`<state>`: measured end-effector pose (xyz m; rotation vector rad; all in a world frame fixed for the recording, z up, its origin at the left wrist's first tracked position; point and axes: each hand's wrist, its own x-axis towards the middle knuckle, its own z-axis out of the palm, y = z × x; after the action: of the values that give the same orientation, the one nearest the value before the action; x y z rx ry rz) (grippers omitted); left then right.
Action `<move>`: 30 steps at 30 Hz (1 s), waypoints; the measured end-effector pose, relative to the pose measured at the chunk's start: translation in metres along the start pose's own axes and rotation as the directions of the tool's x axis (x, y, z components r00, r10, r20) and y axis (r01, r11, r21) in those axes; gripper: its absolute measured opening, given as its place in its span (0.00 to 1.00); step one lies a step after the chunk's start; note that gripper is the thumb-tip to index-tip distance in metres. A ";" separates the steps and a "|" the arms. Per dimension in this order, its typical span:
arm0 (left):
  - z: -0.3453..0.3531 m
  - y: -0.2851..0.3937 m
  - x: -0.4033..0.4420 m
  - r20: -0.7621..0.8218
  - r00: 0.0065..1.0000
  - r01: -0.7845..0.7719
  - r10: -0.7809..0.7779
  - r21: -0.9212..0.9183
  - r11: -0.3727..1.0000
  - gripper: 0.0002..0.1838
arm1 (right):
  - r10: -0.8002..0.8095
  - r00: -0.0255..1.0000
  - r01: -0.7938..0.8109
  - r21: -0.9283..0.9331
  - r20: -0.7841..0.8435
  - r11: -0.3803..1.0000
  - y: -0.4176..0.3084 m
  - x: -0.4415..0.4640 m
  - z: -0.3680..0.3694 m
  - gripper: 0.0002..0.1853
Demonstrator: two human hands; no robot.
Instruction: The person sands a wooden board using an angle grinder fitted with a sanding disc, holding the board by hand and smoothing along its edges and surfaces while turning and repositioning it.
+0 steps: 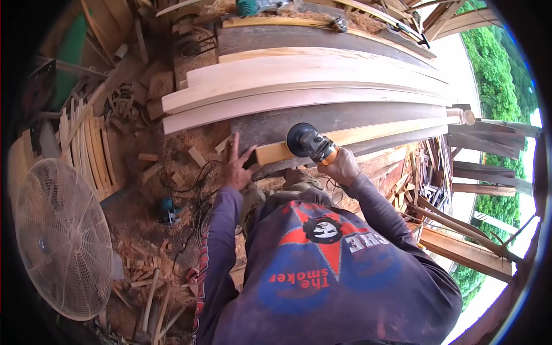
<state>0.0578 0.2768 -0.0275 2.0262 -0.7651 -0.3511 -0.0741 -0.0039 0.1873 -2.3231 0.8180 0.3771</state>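
Observation:
My right hand (pixel 340 167) is wrapped round the orange and silver body of an angle grinder (pixel 313 144). Its round black disc (pixel 299 140) is over the near end of a narrow wooden plank (pixel 368 133), touching or very close to its upper face. At the plank's left end is my left hand (pixel 237 167), fingers spread, the thumb side by the end of the wood. It grasps nothing that I can see. The plank lies along the near side of a dark workbench (pixel 270 123).
Several pale boards (pixel 310 75) lie lengthwise behind on the bench. A teal power tool (pixel 259 6) rests among shavings at the back. A large fan (pixel 63 238) stands at left. Offcuts, sawdust, cables and a teal jigsaw-like tool (pixel 169 211) cover the floor; stacked timber (pixel 466 247) lies at right.

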 end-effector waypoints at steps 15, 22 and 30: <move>-0.001 -0.008 -0.005 -0.005 1.000 -0.007 0.006 -0.055 0.998 0.33 | 0.007 0.999 0.001 -0.198 0.037 0.980 -0.044 -0.015 0.039 0.25; 0.011 -0.019 -0.006 -0.041 0.998 -0.054 0.053 -0.032 0.998 0.34 | -0.009 1.000 0.009 -0.035 0.000 0.999 -0.056 -0.024 0.061 0.23; 0.005 -0.013 -0.002 -0.049 0.997 -0.062 0.060 -0.030 0.998 0.33 | 0.097 0.990 -0.098 -0.006 -0.101 0.995 -0.004 -0.025 0.035 0.25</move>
<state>0.0582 0.2798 -0.0416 1.9700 -0.7851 -0.2764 -0.0926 0.0331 0.1744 -2.3337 0.9829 0.3095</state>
